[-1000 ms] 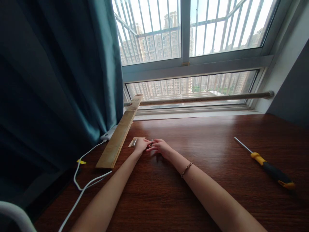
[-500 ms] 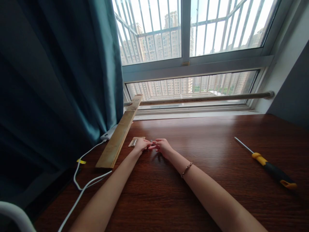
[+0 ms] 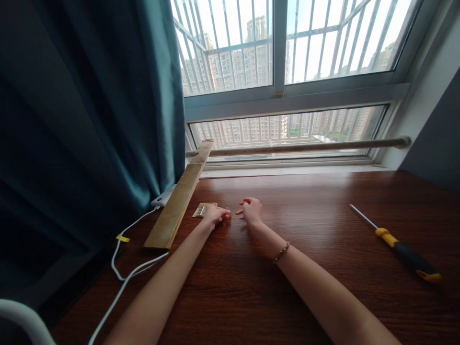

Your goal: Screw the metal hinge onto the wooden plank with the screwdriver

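I'm on the head view, and the left hand has its fingertips closed on a small metal piece, just above the table. It's a tiny glint from here; fingers cover much of it, so I can't call which way it points or how its long axis runs. Across a narrow gap sits the right hand, fingers bent and partly spread. There's a shiny speck at its lower fingertips, and I can't tell whether that hand grips it.

Just left, I've got a flat tan packet with metal parts on it, its right side hidden by the left hand. Further left, the wooden plank slants away towards the window, hiding part of a white device. Well right, the screwdriver lies diagonally, tip up-left, handle down-right. Both forearms run off the bottom edge.
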The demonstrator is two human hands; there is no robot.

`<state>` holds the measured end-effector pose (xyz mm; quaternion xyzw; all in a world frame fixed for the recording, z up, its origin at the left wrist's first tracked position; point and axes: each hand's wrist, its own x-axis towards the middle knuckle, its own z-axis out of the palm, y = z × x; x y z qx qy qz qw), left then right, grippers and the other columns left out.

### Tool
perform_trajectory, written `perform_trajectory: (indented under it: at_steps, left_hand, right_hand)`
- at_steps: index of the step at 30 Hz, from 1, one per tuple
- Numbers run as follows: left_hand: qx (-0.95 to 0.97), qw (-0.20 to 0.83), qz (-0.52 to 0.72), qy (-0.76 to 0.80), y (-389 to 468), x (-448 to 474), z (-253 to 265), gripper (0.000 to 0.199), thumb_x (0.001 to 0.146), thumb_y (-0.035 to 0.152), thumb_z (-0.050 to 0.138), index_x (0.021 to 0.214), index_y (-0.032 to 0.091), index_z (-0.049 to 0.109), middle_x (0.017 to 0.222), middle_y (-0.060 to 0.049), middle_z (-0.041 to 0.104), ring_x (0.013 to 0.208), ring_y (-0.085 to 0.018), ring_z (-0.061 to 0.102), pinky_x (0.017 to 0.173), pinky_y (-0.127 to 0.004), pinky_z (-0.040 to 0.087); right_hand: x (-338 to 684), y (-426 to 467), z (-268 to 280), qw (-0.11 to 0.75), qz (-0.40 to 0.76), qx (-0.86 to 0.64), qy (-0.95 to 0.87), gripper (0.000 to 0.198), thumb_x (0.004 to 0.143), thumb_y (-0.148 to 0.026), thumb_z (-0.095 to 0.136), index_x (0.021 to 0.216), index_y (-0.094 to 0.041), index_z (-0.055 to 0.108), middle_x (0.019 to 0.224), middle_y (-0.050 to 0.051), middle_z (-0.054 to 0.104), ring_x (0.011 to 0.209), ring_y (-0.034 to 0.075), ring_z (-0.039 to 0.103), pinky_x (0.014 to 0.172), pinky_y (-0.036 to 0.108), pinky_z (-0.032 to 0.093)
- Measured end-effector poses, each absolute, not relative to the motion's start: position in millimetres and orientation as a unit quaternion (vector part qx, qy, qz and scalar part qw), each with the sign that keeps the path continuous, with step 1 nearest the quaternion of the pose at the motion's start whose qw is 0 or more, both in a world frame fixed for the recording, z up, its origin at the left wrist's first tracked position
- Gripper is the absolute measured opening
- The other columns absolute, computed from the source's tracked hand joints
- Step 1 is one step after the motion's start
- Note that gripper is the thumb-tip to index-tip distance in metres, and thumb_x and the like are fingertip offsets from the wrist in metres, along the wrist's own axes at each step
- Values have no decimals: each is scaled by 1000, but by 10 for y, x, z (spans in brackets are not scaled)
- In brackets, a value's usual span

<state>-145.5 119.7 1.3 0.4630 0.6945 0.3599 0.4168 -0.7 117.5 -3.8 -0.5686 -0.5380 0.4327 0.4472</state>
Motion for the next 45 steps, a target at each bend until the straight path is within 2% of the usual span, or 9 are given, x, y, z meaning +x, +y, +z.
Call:
perform_trajectory:
  at_steps: [5,10,15,18,23,28,32,41,45]
  left_hand:
    - [463,426,362,688,1181,-1401,18,17,57,23,67,58,9,59,45,0,54,32,-3,29,37,-20,13]
    - [478,417,350,689,1170,-1381,11,18,57,24,68,54,10,57,44,1,51,32,-4,31,37,-21,14]
    - [490,414,336,689,1155,-1380,30,18,57,25,69,53,10,59,42,2,50,32,-3,30,37,-21,15]
    - [507,436,327,667,1126,-1355,59,19,57,26,69,52,11,60,40,2,49,32,-3,29,37,-21,14]
    - [463,550,324,615,1063,-1243,142,25,57,27,72,49,12,53,38,6,41,33,-2,24,37,-20,10]
    - [352,691,349,527,996,-1133,270,35,68,23,64,46,15,39,37,10,28,31,-1,17,34,-17,8]
    - [307,754,346,467,910,-1022,351,34,78,18,53,48,16,37,37,9,26,30,-1,17,32,-15,11]
    - [319,763,343,445,411,-399,256,31,69,22,61,48,16,39,34,9,28,29,-1,19,33,-17,10]
    - [336,740,333,478,198,39,171,21,61,28,67,57,16,51,36,9,33,30,-2,21,35,-19,8]
  right_hand:
    - [330,1282,1,334,317,-575,-676,15,66,-25,66,76,-14,69,90,14,67,88,25,61,72,28,44]
    - [361,1275,-14,226,297,-499,-782,26,48,-39,78,63,-19,70,66,3,68,64,16,60,58,22,40]
    - [345,1235,56,173,285,-457,-824,10,49,-22,75,57,-18,70,54,1,64,50,12,55,47,20,34]
    - [374,1214,92,184,270,-442,-835,7,49,-14,71,54,-18,69,49,0,61,46,11,51,45,20,32]
    - [421,1246,172,269,241,-412,-837,4,61,-18,67,62,-17,70,55,1,63,52,10,52,50,20,34]
    - [480,1252,355,351,230,-366,-831,8,71,-17,60,70,-14,67,68,1,61,58,9,52,56,18,38]
    - [611,1091,496,377,205,-331,-840,6,70,-13,59,69,-15,64,73,1,56,60,8,50,61,19,40]
    - [1406,345,394,375,190,-269,-867,18,81,-19,51,90,-23,66,93,6,60,84,16,57,76,27,45]
    - [1723,71,230,416,211,-355,-810,15,81,-27,54,79,-24,68,84,6,63,77,16,59,71,27,47]
